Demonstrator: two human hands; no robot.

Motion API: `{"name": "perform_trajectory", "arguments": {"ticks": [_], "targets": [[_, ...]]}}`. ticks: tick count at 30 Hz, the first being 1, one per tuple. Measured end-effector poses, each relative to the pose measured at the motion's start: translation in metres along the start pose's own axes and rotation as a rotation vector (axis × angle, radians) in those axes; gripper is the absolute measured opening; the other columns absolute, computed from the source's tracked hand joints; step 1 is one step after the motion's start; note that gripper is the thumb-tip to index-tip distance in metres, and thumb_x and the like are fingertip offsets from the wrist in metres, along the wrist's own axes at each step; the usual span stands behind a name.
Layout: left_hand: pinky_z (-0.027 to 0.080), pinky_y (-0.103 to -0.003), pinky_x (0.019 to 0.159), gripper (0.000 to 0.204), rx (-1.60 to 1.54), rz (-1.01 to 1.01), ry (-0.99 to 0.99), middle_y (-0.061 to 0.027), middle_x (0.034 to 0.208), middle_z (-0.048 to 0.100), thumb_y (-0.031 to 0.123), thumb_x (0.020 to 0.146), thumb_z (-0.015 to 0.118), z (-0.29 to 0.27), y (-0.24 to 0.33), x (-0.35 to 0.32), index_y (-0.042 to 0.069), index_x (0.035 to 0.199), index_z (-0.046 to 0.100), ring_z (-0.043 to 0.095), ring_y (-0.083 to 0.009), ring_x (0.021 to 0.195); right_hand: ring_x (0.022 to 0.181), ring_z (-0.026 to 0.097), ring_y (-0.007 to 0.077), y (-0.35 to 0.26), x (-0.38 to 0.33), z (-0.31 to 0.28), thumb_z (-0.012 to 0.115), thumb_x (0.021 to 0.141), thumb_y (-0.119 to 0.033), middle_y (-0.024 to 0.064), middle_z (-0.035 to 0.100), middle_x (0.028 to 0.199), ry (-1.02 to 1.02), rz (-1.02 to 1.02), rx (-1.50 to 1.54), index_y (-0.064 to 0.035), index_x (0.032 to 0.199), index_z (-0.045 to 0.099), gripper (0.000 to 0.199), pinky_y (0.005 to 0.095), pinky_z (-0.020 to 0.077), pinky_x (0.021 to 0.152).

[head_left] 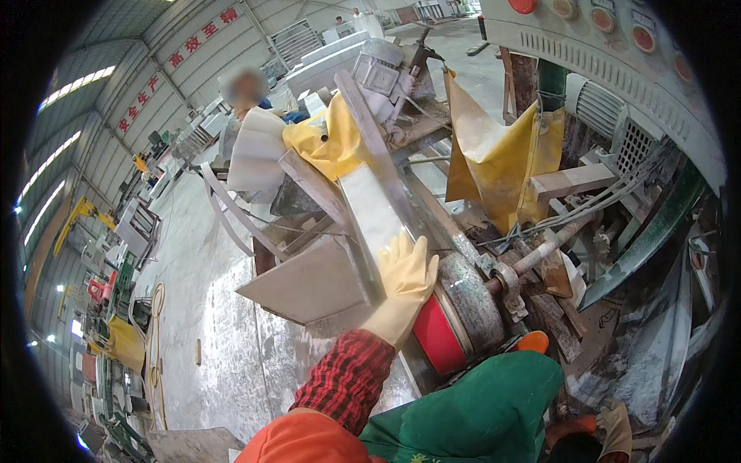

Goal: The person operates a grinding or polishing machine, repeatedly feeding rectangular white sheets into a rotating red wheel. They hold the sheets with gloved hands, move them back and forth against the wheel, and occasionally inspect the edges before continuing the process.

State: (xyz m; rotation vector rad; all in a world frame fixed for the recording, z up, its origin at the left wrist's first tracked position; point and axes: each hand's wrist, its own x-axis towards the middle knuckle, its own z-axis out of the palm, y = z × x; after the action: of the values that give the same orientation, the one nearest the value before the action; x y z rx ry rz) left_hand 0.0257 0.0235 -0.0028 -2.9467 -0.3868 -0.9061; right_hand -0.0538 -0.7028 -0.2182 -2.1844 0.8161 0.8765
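Note:
My left hand (pixel 405 279), in a cream rubber glove with a red-and-black plaid sleeve, lies flat with fingers spread on the near end of a long pale slab (pixel 370 204). The slab slopes away between wooden boards (pixel 319 187). Just right of the wrist sits a drum with a red band (pixel 440 337) and a dusty grey side, mounted on a metal shaft (pixel 552 248). My right hand (pixel 615 429), also gloved, is low at the right edge beside an orange thing and a dark rounded shape. Its fingers are too small and partly hidden to read.
Yellow sheeting (pixel 332 139) drapes the slab's far end; another yellow sheet (pixel 494 154) hangs right. A grey machine housing with buttons (pixel 603 19) overhangs the upper right. A flat board (pixel 309 282) juts left. My green-covered knee (pixel 478 405) is close below. A person (pixel 247 92) is beyond.

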Motion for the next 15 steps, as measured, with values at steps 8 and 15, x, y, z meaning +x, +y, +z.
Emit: {"name": "perform_trajectory", "arguments": {"ticks": [8, 15], "targets": [[0.040, -0.051, 0.093, 0.047, -0.001, 0.011, -0.043, -0.0134, 0.118, 0.055, 0.042, 0.089, 0.070, -0.008, 0.007, -0.002, 0.012, 0.124, 0.066, 0.053, -0.0318, 0.112, 0.073, 0.072, 0.0261, -0.021, -0.035, 0.001, 0.055, 0.106, -0.014, 0.0166, 0.075, 0.091, 0.038, 0.005, -0.016, -0.0033, 0.149, 0.050, 0.045, 0.0424, 0.0604, 0.069], [0.040, -0.053, 0.099, 0.049, -0.011, 0.004, -0.047, -0.0143, 0.123, 0.056, 0.042, 0.088, 0.071, -0.012, 0.009, -0.007, 0.010, 0.125, 0.066, 0.052, -0.0328, 0.117, 0.074, 0.072, 0.0258, -0.027, -0.039, 0.003, 0.055, 0.106, -0.014, 0.0166, 0.074, 0.091, 0.043, 0.001, -0.033, -0.0026, 0.148, 0.051, 0.044, 0.0420, 0.0602, 0.069]]}}
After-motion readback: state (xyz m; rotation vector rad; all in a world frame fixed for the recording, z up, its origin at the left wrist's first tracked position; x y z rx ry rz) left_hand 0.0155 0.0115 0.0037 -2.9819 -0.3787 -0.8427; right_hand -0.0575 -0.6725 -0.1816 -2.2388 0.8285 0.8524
